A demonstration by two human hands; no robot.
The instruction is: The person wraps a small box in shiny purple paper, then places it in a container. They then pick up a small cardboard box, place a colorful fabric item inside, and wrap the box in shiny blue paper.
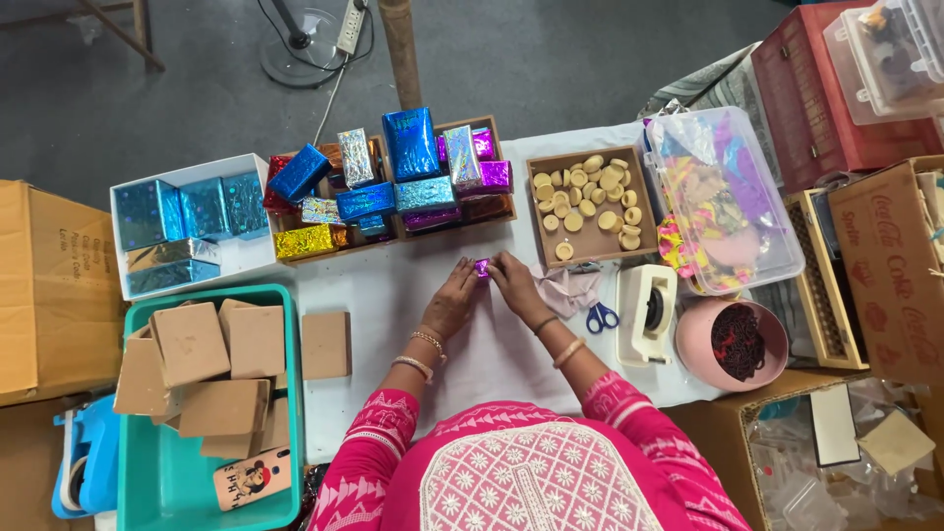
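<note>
Purple foil-wrapped piece [482, 267], small and shiny, sits pinched between the fingertips of both hands near the middle of the desk [393, 295], just short of its far edge. Left hand [450, 300] and right hand [515, 285] meet over it, each grip clenched on the piece from its own side, wrists resting low on the white cover. Toward the far edge stands a wooden tray [503, 133] stacked with foil-wrapped boxes [410, 143] in blue, purple, silver and gold; beside it to the right, a shallow box [644, 211] carries pale round discs [587, 192]. A clear lidded tub [777, 261] of coloured foil scraps occupies the right far corner. Just right of the hands lie crumpled foil [568, 292], blue-handled scissors [601, 317], a white tape dispenser [649, 313] and a pink bowl [693, 359] of dark beads. At the left edge a teal bin [167, 482] holds plain brown boxes [192, 342], with one further plain box [325, 344] on the desk beside it. Risk, as judged: the piece is tiny and its foil slick, so uneven pressure from either side could tear the wrap or let it slip from the fingertips; a dropped piece might roll under the crumpled foil or against the scissors. An elbow swung rightward could nudge the tape dispenser toward the bowl.
</note>
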